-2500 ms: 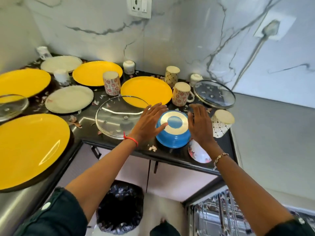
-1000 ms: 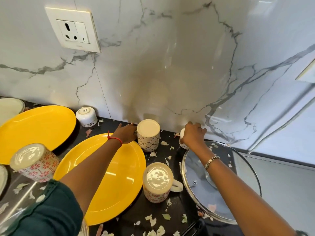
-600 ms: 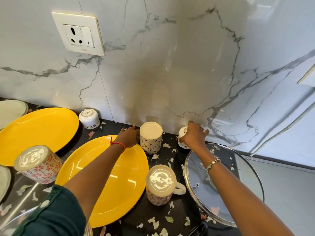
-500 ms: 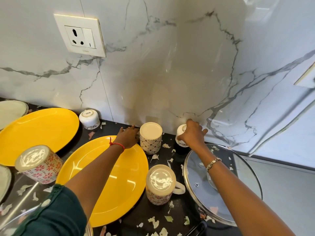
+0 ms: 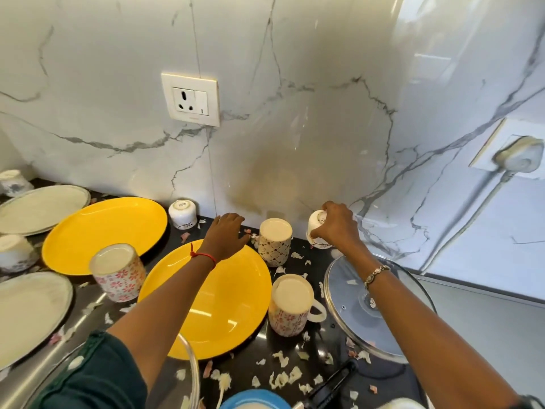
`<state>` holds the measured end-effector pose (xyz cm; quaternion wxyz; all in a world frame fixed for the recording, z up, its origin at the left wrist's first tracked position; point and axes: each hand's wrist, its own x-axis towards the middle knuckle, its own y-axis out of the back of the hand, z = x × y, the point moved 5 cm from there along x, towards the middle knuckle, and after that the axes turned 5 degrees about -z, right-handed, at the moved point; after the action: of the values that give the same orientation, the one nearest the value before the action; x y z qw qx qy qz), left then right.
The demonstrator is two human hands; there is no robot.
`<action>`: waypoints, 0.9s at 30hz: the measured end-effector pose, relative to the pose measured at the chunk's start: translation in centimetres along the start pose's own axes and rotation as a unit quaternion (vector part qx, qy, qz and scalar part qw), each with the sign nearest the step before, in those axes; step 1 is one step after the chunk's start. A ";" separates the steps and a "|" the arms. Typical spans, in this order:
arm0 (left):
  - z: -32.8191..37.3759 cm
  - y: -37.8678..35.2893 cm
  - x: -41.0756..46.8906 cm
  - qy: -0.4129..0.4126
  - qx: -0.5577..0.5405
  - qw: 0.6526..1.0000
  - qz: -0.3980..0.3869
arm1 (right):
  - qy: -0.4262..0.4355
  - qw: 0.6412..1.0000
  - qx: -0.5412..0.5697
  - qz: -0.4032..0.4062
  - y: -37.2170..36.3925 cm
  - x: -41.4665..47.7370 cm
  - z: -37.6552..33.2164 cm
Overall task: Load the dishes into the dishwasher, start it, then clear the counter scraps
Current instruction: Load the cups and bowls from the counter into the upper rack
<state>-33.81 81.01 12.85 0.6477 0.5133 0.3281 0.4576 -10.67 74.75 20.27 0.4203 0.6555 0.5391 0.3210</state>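
While both hands reach to the back of the counter [image 5: 253, 345], the stock stands as follows.

- Yellow plates, two: one at the back [image 5: 104, 231], one nearer [image 5: 212, 299].
- Pale plates, two [image 5: 41, 208] [image 5: 26, 314], at the left.
- Mugs, three, all base up: floral [image 5: 118, 273], floral with handle [image 5: 290, 305], diamond-patterned [image 5: 275, 242].
- Small cups, four, base up: two at the far left [image 5: 13, 181] [image 5: 14, 252], one by the wall [image 5: 182, 214], one, the held cup [image 5: 315, 231], tilted near the wall right of the diamond mug; whether it has left the counter I cannot tell.
- Glass lids, two: one at the right [image 5: 380, 329], one cut off at the bottom edge [image 5: 191, 367].
- Blue bowl, one [image 5: 253, 402], base up, bottom edge.
- Scraps [image 5: 280, 379], many, strewn over the counter.

Right hand [image 5: 336, 225]: fingers curled over the held cup from above, gripping it. Left hand [image 5: 225, 236]: fingers loosely bent, holding nothing, tips just beside the diamond mug, above the nearer plate's far rim.
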 end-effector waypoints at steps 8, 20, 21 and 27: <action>0.7 2.1 -9.0 -0.042 -0.013 0.999 0.003 | 0.024 1.000 -0.005 0.013 1.0 -7.5 -2.3; 2.6 3.0 -23.7 -0.098 -0.025 0.995 0.018 | 0.047 0.998 -0.015 0.040 -0.1 -22.9 -5.0; 2.7 3.0 -25.0 -0.104 -0.026 0.994 0.017 | 0.044 0.998 -0.013 0.045 -0.4 -24.4 -5.1; 4.4 1.6 -32.3 -0.131 -0.054 0.990 -0.013 | 0.011 0.999 -0.005 0.053 -2.2 -32.5 -4.5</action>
<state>-42.09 49.42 14.13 0.7177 0.5290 0.2222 0.3946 -22.42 44.06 21.35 0.3998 0.6776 0.5069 0.3523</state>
